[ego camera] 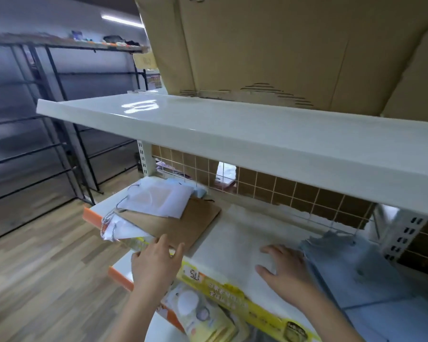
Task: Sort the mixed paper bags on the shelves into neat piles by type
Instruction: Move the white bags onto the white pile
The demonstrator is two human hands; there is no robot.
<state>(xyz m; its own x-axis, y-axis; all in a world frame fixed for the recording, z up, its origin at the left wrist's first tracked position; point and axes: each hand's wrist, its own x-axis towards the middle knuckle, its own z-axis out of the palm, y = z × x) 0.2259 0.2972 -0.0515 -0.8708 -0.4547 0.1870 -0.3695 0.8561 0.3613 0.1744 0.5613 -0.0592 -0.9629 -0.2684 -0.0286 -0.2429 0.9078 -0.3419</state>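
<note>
**Two hands at the middle shelf, bags lying flat**

On the white, glossy metal middle shelf (235,233), a flat brown kraft-paper bag (183,222) lies toward the left, a plain matt rectangle whose long axis runs from the front edge back and to the right toward the wire grid; a dark cord handle shows at its far end. Across its rear left corner rests a flat white paper bag (160,199) with a faint pale panel on its face, tilted askew, its twisted cord handle pointing left. A second white bag (120,229) with striped cord handles hangs crumpled over the shelf's front left edge. To the right lies a pile of soft-looking pale blue bags (356,265), handles toward the back, long axis running front to back.

The left hand (156,261) sits at the front edge of the shelf, fingers and thumb loosely spread, fingertips touching the near edge of the brown bag; it pinches nothing that can be seen. The right hand (282,267) lies palm down on the bare shelf, fingers spread, its far side just beside the blue pile.

Above is another smooth white shelf (208,124) carrying a large corrugated cardboard box (269,50) with torn lower edges. Behind the bags stands a pink wire grid (282,191) backed by brown card. A yellow printed strip (220,287) runs along the shelf front.
</note>
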